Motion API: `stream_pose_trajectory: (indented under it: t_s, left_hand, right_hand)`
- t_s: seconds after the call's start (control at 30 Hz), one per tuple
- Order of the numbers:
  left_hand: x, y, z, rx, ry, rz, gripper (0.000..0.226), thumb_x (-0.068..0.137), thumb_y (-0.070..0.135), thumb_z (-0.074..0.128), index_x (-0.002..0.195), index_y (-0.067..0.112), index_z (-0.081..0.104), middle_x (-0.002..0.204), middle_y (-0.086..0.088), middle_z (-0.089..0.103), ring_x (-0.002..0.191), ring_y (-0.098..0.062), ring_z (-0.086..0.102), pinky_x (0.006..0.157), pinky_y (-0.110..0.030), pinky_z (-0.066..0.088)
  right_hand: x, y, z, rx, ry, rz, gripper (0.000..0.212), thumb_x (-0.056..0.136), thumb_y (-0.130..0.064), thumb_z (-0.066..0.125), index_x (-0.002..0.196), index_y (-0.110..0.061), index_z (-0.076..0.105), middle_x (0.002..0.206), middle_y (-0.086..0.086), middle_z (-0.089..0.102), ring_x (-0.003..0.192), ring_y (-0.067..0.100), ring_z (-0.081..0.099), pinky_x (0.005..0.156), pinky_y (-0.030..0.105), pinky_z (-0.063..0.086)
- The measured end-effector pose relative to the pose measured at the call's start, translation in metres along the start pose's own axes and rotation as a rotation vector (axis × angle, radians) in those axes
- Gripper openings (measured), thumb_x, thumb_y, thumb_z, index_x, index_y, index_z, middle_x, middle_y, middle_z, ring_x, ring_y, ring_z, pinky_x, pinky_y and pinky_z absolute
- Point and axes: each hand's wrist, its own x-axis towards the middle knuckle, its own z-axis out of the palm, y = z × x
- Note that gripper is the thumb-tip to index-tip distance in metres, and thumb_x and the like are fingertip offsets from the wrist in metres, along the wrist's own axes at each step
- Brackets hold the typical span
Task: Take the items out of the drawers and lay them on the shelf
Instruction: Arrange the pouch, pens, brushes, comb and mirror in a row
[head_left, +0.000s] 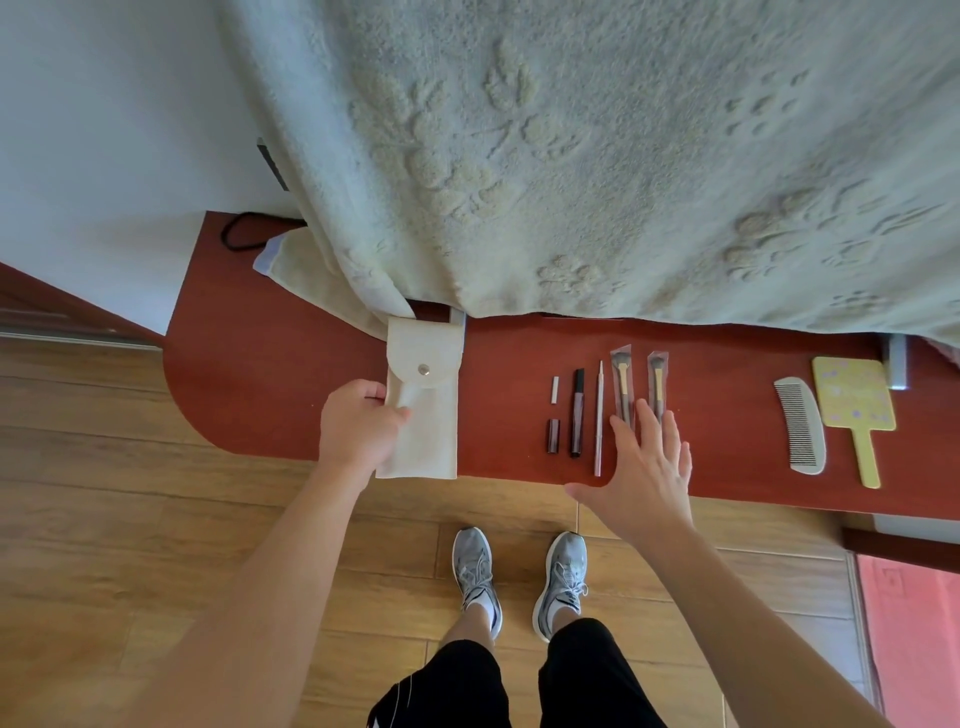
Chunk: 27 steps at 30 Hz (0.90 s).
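Note:
A cream fabric pouch (428, 410) with a snap button lies on the red-brown shelf (519, 364); my left hand (356, 423) grips its left edge. My right hand (649, 462) hovers flat with spread fingers over the lower ends of two wrapped makeup brushes (621, 374) (657, 374). Left of them lie a thin silver stick (599, 415), a dark pen-like tube (576, 413), a small white cap (555, 389) and a small dark cap (552, 435). A pale comb (802, 431) and a yellow hand mirror (854, 410) lie further right.
A large pale textured towel (571, 156) hangs over the back of the shelf and hides what is behind it. A black cord (239, 234) lies at the shelf's far left. My feet in grey sneakers (519, 577) stand on the wooden floor below.

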Motion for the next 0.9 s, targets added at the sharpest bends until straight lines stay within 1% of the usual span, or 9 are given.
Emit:
stream_pose_trajectory:
  t_s: [0.1,0.23,0.33,0.43,0.6,0.7,0.8,0.83,0.9]
  left_hand:
    - [-0.007,0.004,0.003,-0.077,-0.047,-0.015,0.01,0.084,0.006,0.069,0.09,0.014,0.068,0.09,-0.001,0.071,0.084,-0.02,0.069,0.064,-0.033,0.052]
    - [-0.016,0.016,0.016,-0.125,-0.091,-0.007,0.011,0.083,0.005,0.07,0.09,0.014,0.067,0.089,-0.002,0.072,0.083,-0.02,0.069,0.067,-0.036,0.055]
    - [-0.019,0.025,0.031,-0.111,-0.116,0.005,0.012,0.083,0.007,0.071,0.089,0.016,0.067,0.088,-0.001,0.072,0.083,-0.019,0.07,0.073,-0.04,0.058]
    - [-0.02,0.032,0.043,-0.089,-0.12,0.013,0.013,0.083,0.008,0.072,0.09,0.018,0.067,0.087,0.002,0.072,0.082,-0.017,0.07,0.076,-0.04,0.059]
    - [-0.021,0.033,0.054,-0.068,-0.117,0.012,0.014,0.083,0.007,0.072,0.088,0.018,0.066,0.084,0.001,0.072,0.079,-0.017,0.07,0.072,-0.039,0.059]
    - [-0.023,0.032,0.056,-0.067,-0.114,0.01,0.014,0.083,0.007,0.072,0.09,0.017,0.064,0.085,0.001,0.072,0.079,-0.017,0.07,0.069,-0.037,0.058]
    - [-0.022,0.03,0.058,-0.036,-0.112,0.037,0.015,0.082,0.009,0.074,0.092,0.016,0.065,0.083,0.002,0.072,0.078,-0.016,0.07,0.069,-0.036,0.058]
    - [-0.022,0.03,0.058,-0.018,-0.108,0.053,0.015,0.081,0.01,0.075,0.092,0.016,0.066,0.083,0.003,0.072,0.078,-0.015,0.07,0.069,-0.035,0.058]
    - [-0.023,0.03,0.059,0.027,-0.097,0.084,0.016,0.081,0.012,0.076,0.093,0.018,0.066,0.082,0.006,0.072,0.076,-0.01,0.069,0.064,-0.027,0.054]
  right_hand:
    - [0.0,0.0,0.0,-0.012,0.004,-0.009,0.108,0.069,-0.074,0.066,0.153,-0.024,0.019,0.163,-0.001,-0.004,0.149,0.028,-0.016,0.121,0.052,0.003]
    - [0.001,0.001,-0.001,-0.013,-0.006,-0.016,0.109,0.07,-0.074,0.065,0.154,-0.023,0.017,0.163,-0.001,-0.005,0.149,0.028,-0.017,0.12,0.052,0.002]
    - [0.001,0.001,-0.001,-0.001,-0.003,-0.023,0.109,0.07,-0.073,0.065,0.154,-0.022,0.017,0.163,-0.001,-0.003,0.149,0.028,-0.016,0.12,0.051,0.001]
    - [0.002,0.002,-0.001,-0.001,-0.003,-0.032,0.108,0.071,-0.073,0.065,0.154,-0.022,0.017,0.163,-0.002,-0.003,0.149,0.027,-0.016,0.12,0.051,0.001]
    - [0.002,0.004,0.001,0.016,0.008,-0.04,0.107,0.071,-0.073,0.064,0.153,-0.023,0.017,0.163,-0.002,-0.002,0.149,0.027,-0.017,0.12,0.051,0.0]
    - [0.002,0.004,0.001,0.014,0.01,-0.048,0.106,0.072,-0.073,0.063,0.153,-0.023,0.016,0.163,-0.001,-0.001,0.148,0.026,-0.017,0.121,0.051,0.0]
    - [0.003,0.004,0.001,0.017,0.02,-0.057,0.106,0.072,-0.073,0.063,0.153,-0.022,0.017,0.163,0.0,0.0,0.148,0.027,-0.017,0.12,0.05,-0.002]
    - [0.003,0.004,0.001,0.014,0.021,-0.059,0.106,0.072,-0.073,0.063,0.153,-0.021,0.017,0.163,0.001,0.0,0.148,0.027,-0.017,0.12,0.05,-0.002]
    - [0.002,0.004,0.002,0.012,0.022,-0.061,0.106,0.072,-0.072,0.063,0.153,-0.021,0.017,0.163,0.002,0.002,0.148,0.027,-0.017,0.12,0.049,-0.002]
